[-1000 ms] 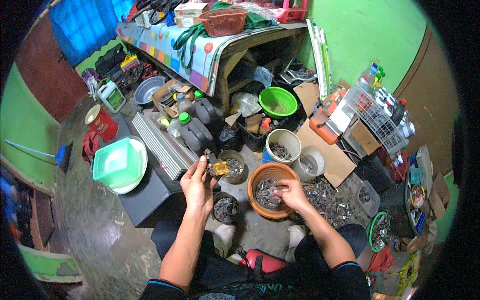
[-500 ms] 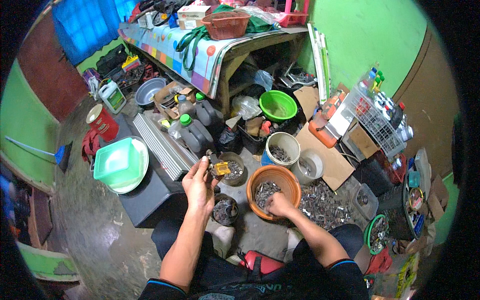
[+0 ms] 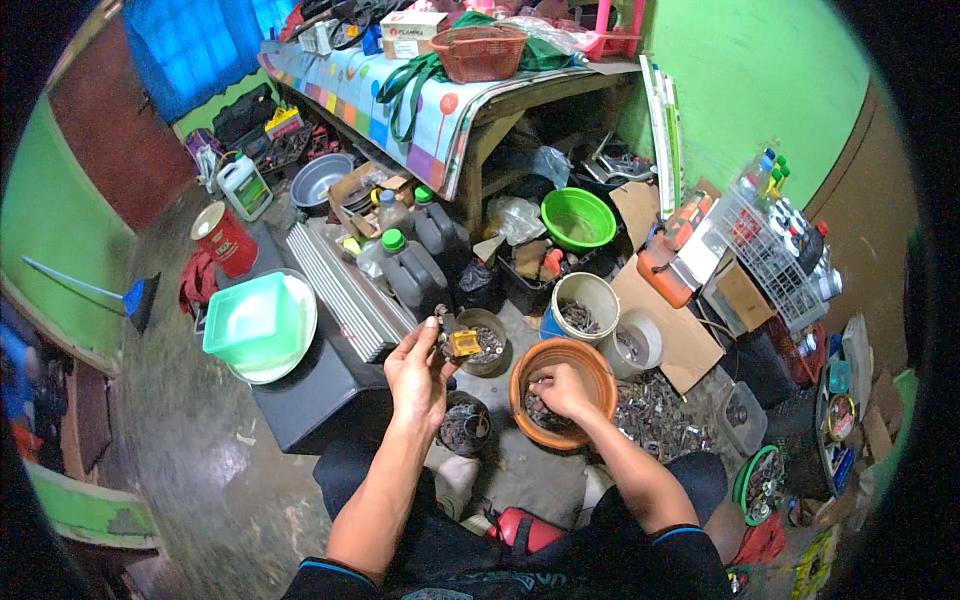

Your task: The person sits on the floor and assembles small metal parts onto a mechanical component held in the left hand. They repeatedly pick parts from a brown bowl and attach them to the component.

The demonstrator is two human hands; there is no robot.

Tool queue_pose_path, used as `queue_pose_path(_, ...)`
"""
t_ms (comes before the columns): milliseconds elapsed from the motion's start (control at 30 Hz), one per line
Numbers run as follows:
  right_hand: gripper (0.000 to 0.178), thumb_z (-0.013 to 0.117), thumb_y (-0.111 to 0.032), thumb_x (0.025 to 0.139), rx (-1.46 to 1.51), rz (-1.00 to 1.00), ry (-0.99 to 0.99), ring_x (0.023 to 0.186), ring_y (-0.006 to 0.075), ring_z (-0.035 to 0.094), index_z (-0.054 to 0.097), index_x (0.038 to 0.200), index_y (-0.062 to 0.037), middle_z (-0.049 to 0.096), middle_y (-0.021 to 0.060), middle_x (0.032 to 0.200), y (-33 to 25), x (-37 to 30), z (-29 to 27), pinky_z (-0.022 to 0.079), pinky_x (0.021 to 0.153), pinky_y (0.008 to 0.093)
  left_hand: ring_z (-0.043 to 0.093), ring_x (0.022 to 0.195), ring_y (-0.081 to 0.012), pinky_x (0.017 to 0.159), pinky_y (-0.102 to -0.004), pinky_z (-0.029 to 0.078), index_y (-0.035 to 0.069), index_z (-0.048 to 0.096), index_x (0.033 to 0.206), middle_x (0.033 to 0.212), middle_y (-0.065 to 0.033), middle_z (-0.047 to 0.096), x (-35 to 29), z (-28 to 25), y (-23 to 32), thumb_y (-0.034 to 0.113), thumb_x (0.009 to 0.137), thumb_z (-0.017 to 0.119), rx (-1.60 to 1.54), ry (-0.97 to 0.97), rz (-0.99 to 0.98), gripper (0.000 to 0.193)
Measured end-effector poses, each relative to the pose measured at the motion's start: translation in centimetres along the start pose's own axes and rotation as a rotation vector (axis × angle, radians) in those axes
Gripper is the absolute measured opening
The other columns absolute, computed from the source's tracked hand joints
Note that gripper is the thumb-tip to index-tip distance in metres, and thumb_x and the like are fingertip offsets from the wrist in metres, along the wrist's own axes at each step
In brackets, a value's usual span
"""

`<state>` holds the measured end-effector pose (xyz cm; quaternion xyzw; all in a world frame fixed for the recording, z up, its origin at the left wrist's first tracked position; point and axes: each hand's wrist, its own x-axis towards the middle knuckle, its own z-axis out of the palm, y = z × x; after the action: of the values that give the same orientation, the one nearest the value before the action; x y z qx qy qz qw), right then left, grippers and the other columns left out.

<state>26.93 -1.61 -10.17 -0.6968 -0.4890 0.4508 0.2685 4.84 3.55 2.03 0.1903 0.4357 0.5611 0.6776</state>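
My left hand (image 3: 414,378) is raised above the floor, its fingers closed round a small dark metal part with a yellow piece (image 3: 464,343) on it. My right hand (image 3: 562,390) reaches into a brown-orange pot (image 3: 606,372), over small dark metal pieces (image 3: 541,411) that look like bolts or screws. Its fingers are bent together among them; whether they pinch a piece is hidden. Below the left hand's part stands a grey tub (image 3: 503,358) of similar hardware. A small dark bucket (image 3: 484,445) holding more pieces sits nearer me.
Behind the pot stand a white-and-blue bucket (image 3: 606,292) and a pale container (image 3: 652,338). Loose metal pieces (image 3: 665,420) cover the floor to its right. A black box (image 3: 330,415) bears a green plastic tub (image 3: 240,318). Dark jerrycans (image 3: 415,280) and a cloth-covered table (image 3: 425,150) stand farther back.
The whole view has shifted slightly, so things appear farther right. My right hand has moved a little toward the far side of the pot. The left hand still grips the metal part.
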Motion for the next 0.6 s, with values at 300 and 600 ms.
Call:
queue_pose_path(300,0.050,0.080,-0.020,0.069,-0.290,-0.930,0.454,0.099,0.0326,0.062,0.062,0.112,-0.0018,0.063,0.0162,0.110,-8.6,-7.4,-3.6,0.050,0.086,0.0383,0.062,0.092,-0.0175,0.082,-0.0370,0.052,0.006,0.059,0.109,0.100,-0.0054,0.064,-1.2,0.7,-2.2,0.030,0.095,0.057,0.101,-0.257,-0.155,0.028)
queue_pose_path(600,0.042,0.075,-0.004,0.069,-0.265,-1.043,0.492,0.092,0.0322,0.063,0.061,0.108,0.0042,0.063,0.0172,0.102,-8.4,-7.9,-3.2,0.050,0.080,0.0368,0.063,0.090,-0.0145,0.074,-0.0336,0.056,0.001,0.055,0.118,0.102,-0.0073,0.064,-2.2,1.3,-4.1,0.014,0.088,0.067,0.201,-0.382,-0.141,0.034)
